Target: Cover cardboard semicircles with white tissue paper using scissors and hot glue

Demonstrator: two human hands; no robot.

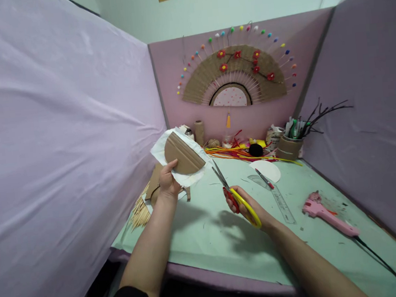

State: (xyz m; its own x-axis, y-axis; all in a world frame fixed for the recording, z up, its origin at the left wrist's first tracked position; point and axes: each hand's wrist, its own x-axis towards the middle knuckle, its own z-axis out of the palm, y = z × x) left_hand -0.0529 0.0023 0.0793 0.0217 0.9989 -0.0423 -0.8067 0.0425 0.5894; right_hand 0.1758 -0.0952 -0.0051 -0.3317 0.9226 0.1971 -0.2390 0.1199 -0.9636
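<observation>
My left hand (pixel 169 180) grips a brown cardboard half-disc (pixel 183 154) that lies against a larger piece of white cloth or paper (pixel 159 148), whose uneven edge sticks out all around it. The thumb rests on the cardboard. In my right hand (pixel 240 201) are scissors with red and yellow handles (pixel 247 209). Their blades are slightly apart and point up toward the right edge of the white piece, without visibly cutting it. Both hands are raised above the green table cover (pixel 207 241).
Wooden sticks (pixel 139 215) and cardboard pieces (pixel 154 180) lie at left. A clear ruler (pixel 283 204), a red pen (pixel 264 179) and a white half-disc (pixel 270 169) lie right of centre. A pink glue gun (pixel 330 217) is farther right. Behind stand a pot (pixel 289 148) and a decorated fan (pixel 198 83).
</observation>
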